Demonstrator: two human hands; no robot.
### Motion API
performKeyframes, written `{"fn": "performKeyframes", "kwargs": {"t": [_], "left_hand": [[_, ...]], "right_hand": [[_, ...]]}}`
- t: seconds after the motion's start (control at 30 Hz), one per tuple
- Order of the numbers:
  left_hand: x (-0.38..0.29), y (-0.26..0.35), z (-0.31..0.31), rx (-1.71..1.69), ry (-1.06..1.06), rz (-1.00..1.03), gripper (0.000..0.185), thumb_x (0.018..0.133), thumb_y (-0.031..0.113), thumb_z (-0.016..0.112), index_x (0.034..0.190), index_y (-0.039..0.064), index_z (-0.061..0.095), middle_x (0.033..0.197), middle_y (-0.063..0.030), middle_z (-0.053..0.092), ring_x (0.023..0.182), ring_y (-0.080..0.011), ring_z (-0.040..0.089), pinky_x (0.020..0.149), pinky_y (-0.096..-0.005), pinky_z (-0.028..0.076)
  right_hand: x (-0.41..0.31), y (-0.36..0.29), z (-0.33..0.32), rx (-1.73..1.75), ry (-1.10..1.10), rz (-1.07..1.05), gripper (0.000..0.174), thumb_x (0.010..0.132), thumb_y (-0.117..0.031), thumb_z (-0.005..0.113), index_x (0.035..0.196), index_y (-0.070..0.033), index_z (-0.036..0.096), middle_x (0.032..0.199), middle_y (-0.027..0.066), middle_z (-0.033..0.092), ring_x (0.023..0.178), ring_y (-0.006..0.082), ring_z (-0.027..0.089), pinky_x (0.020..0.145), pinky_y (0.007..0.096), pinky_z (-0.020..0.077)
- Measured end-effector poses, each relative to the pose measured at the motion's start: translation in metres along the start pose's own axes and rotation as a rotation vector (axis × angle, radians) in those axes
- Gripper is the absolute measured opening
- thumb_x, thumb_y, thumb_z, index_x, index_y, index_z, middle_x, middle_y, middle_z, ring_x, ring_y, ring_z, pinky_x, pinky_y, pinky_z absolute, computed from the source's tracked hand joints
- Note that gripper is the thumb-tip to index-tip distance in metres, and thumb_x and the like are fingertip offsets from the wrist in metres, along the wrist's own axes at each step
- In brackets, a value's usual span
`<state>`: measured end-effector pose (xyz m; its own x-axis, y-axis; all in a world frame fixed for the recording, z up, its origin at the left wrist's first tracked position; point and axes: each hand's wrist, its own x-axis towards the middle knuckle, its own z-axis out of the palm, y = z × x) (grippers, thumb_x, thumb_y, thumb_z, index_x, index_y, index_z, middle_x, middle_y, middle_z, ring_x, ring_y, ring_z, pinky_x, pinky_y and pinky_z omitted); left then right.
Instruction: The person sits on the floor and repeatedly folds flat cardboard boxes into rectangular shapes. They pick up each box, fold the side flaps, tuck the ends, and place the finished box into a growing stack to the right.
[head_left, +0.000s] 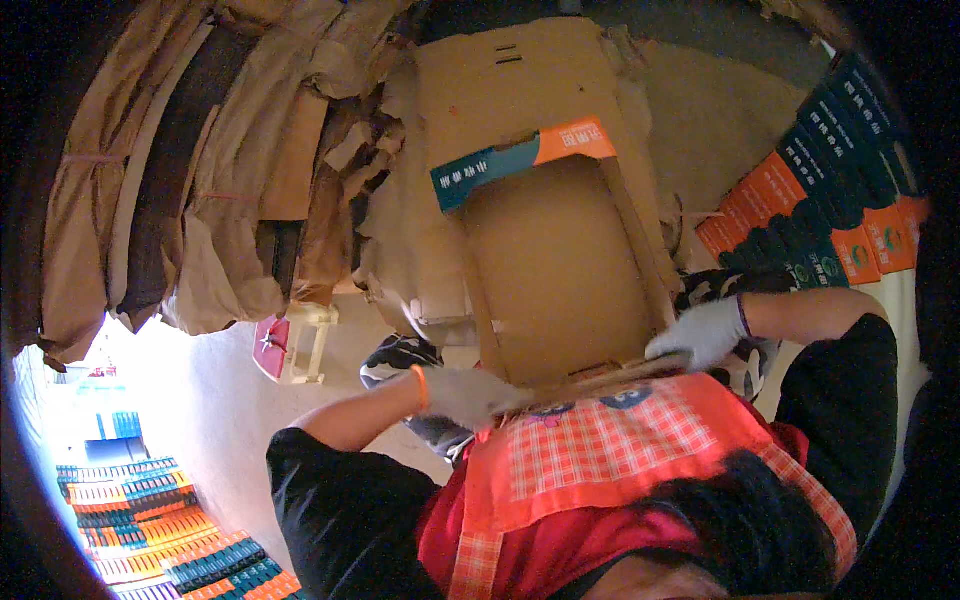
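A shallow open cardboard box (559, 270) lies before me, its inside bare brown. Its far wall (517, 161) is printed green and orange and bears writing. My left hand (472, 396), in a pale glove, grips the left end of the box's near wall (600, 381). At the right end of that same wall is my gloved right hand (701, 335), its fingers bent over the edge. The near wall is slightly blurred and stands close against my red checked apron (607, 442). Both thumbs are hard to make out.
Flat cardboard (517, 82) lies under and beyond the box. Paper-wrapped bundles (240, 172) stand at the left, near a small plastic stool (311, 345). Stacks of green and orange boxes (817, 180) rise at the right; more printed boxes (172, 540) fill the lower left.
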<state>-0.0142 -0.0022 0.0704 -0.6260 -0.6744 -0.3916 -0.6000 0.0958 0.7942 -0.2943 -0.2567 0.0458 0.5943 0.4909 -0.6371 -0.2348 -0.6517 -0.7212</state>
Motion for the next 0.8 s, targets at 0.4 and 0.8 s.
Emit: {"fn": "performKeyframes", "kwargs": {"t": [0.4,0.8], "left_hand": [[0.088,-0.146,0.013,-1.315,1.631,0.018,0.03,0.088,0.02,0.058,0.116,0.008,0.062,0.112,-0.0127,0.064,0.093,-0.0268,0.064,0.085,-0.0428,0.053],[0.221,-0.095,0.044,-1.933,0.873,0.285,0.05,0.087,0.05,0.048,0.118,0.012,0.056,0.122,-0.0122,0.057,0.109,-0.0315,0.057,0.096,-0.0494,0.045]], "right_hand": [[0.094,0.162,-0.028,1.254,1.437,0.008,0.065,0.088,-0.033,0.062,0.143,-0.007,0.038,0.108,0.0076,0.061,0.097,0.0218,0.059,0.087,0.0363,0.0481],[-0.041,-0.12,-0.12,-0.884,1.334,0.075,0.069,0.07,-0.005,0.058,0.138,-0.006,0.045,0.135,0.0218,0.05,0.121,0.0308,0.053,0.1,0.0384,0.0432]]}}
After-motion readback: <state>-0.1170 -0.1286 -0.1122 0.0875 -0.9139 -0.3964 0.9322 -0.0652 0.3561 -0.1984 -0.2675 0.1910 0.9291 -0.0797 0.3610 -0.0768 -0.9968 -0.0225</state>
